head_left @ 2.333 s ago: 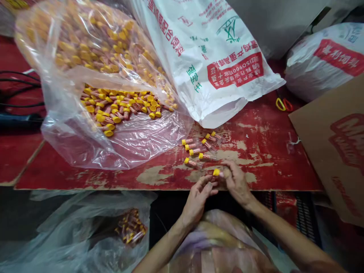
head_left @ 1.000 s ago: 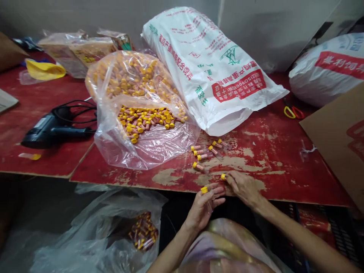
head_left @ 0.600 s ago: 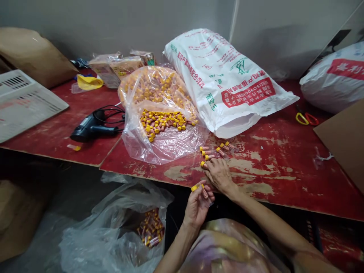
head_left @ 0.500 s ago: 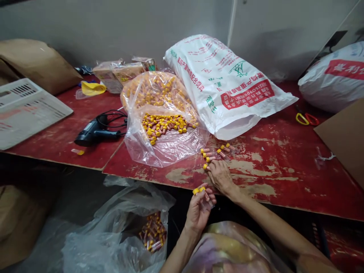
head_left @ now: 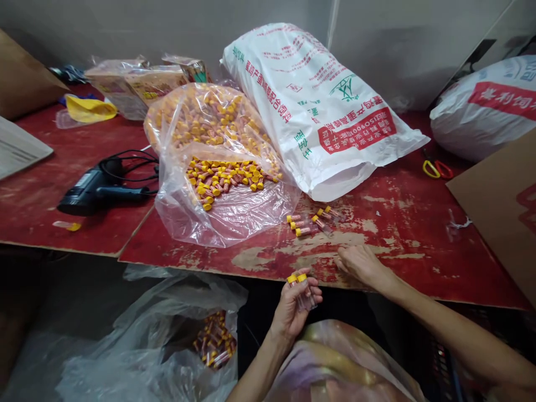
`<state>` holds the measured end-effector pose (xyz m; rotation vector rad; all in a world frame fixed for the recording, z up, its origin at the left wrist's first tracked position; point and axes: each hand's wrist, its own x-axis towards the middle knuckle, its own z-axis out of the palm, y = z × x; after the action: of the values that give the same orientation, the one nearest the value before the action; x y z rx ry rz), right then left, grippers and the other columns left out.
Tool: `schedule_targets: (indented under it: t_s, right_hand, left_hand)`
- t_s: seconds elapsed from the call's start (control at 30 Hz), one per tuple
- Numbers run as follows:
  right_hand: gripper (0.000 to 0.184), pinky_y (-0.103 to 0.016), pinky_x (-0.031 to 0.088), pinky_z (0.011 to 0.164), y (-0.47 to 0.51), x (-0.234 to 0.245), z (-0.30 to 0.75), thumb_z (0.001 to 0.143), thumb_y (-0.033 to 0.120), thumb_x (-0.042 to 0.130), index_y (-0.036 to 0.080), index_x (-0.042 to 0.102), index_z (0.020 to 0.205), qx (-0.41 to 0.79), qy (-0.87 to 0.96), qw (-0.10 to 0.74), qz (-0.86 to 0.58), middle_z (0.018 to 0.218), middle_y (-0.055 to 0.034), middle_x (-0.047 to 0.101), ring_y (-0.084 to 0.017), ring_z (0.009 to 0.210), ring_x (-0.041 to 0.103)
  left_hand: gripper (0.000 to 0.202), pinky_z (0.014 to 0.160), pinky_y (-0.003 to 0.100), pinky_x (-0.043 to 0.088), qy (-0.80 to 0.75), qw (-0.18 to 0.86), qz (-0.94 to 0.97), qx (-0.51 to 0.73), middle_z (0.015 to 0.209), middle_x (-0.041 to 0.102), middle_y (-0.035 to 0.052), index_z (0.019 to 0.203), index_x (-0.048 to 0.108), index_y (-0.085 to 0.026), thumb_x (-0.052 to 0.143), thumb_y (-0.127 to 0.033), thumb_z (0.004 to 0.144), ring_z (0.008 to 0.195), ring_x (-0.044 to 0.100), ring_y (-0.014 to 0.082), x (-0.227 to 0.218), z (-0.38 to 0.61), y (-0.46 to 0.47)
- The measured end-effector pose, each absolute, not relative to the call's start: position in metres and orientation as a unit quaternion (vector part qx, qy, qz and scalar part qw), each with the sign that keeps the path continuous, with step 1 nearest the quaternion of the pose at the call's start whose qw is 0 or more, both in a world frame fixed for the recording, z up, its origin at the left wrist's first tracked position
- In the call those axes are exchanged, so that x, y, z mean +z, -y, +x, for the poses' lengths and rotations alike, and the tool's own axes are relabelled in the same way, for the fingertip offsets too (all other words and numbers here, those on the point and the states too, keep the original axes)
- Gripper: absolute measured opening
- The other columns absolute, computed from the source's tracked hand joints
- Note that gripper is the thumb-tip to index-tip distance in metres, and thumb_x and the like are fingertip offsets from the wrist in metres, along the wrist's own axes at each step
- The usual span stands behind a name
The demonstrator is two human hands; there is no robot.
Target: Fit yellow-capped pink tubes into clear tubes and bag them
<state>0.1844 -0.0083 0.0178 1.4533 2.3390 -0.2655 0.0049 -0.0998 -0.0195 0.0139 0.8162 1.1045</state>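
Note:
My left hand (head_left: 293,307) is closed round two clear tubes with yellow caps (head_left: 300,286), held upright just below the front edge of the red table (head_left: 402,234). My right hand (head_left: 359,263) rests on the table edge with its fingers pressed together; what they hold is hidden. Several more yellow-capped tubes (head_left: 310,221) lie loose on the table, a little beyond both hands. Behind them a big clear bag (head_left: 218,167) lies open, full of the same tubes.
A printed white sack (head_left: 318,106) leans behind the loose tubes. A black corded tool (head_left: 96,187) lies at left, scissors (head_left: 438,167) and cardboard (head_left: 502,206) at right. Below the table a clear bag (head_left: 211,343) holds several tubes.
My right hand reached forward to the nearest loose tube, then drew back to the table edge; that tube is gone from its spot. My left hand gained a second tube.

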Motion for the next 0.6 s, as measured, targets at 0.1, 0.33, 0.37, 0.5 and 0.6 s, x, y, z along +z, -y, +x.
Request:
schedule_targets:
  t_s: [0.1,0.33,0.37,0.5,0.6]
  right_hand:
    - [0.028,-0.029,0.04,0.064,0.008,0.011,0.184,0.091,0.027,0.039,0.013,0.064,0.092,-0.104,-0.823,0.188,0.526,0.082,-0.0154,0.07,-0.025,0.077,0.066]
    - [0.03,-0.026,0.042,0.065,0.019,-0.001,0.186,0.094,0.028,0.036,0.015,0.063,0.089,-0.112,-0.814,0.064,0.567,0.078,-0.0101,0.069,-0.019,0.073,0.065]
    - [0.031,-0.026,0.043,0.066,0.026,-0.005,0.181,0.095,0.028,0.035,0.015,0.063,0.091,-0.127,-0.818,0.007,0.561,0.082,-0.0095,0.069,-0.018,0.075,0.065]
    - [0.034,-0.026,0.044,0.075,0.058,-0.017,0.152,0.097,0.028,0.031,0.015,0.059,0.112,-0.15,-0.823,-0.193,0.512,0.101,-0.0099,0.066,-0.017,0.087,0.062]
    - [0.032,-0.027,0.044,0.074,0.062,-0.012,0.136,0.095,0.029,0.036,0.018,0.059,0.115,-0.144,-0.84,-0.217,0.475,0.099,-0.0093,0.063,-0.018,0.088,0.058]
  left_hand:
    - [0.038,0.059,0.027,0.054,-0.369,0.778,0.0,0.508,0.08,0.068,0.0058,0.104,0.058,-0.013,0.072,-0.014,0.068,0.062,0.065,0.0147,-0.02,0.008,0.093]
    - [0.024,0.092,0.042,0.049,-0.32,0.789,-0.057,0.521,0.107,0.068,0.0135,0.098,0.063,-0.012,0.062,-0.015,0.075,0.101,0.065,0.0261,-0.021,0.013,0.083]
    - [0.024,0.096,0.044,0.046,-0.313,0.786,-0.067,0.528,0.11,0.067,0.0142,0.099,0.064,-0.012,0.06,-0.015,0.075,0.106,0.062,0.0273,-0.021,0.012,0.083]
    - [0.036,0.099,0.045,0.044,-0.285,0.768,-0.087,0.566,0.111,0.067,0.0147,0.113,0.061,-0.013,0.056,-0.015,0.077,0.109,0.061,0.0267,-0.023,0.002,0.082]
    - [0.044,0.095,0.043,0.046,-0.279,0.759,-0.086,0.582,0.107,0.069,0.0129,0.121,0.057,-0.017,0.055,-0.015,0.078,0.104,0.064,0.0244,-0.023,-0.006,0.08]
